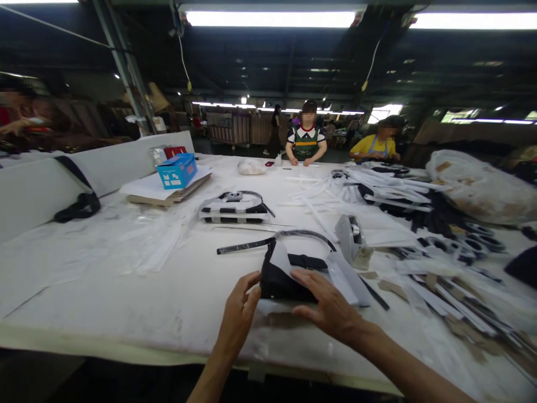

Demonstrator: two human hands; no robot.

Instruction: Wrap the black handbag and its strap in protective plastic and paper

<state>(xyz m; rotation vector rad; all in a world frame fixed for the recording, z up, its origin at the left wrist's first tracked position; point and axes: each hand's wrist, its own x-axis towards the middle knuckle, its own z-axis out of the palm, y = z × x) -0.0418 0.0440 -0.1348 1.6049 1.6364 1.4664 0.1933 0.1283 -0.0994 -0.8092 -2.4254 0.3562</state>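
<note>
A black bag [274, 280] lies on the white table, with a strap [245, 246] looping behind it and out to the left. White sheets [347, 278] cover part of its front and right side. My left hand [240, 310] touches the bag's left end, fingers slightly apart and not wrapped round it. Over the front right of the bag, my right hand [329, 305] rests with fingers spread on the white sheet and bag. Neither hand grips anything. Farther back sits a second black bag [235, 212] with white wrapping and a coiled strap on top.
A blue box [177, 170] stands on stacked boards [168, 197] at the back left. A tape dispenser [351, 238] is right of the bag. White strips, rolls and brown scraps [457, 302] cover the right side. A person [309, 140] works across the table [138, 313].
</note>
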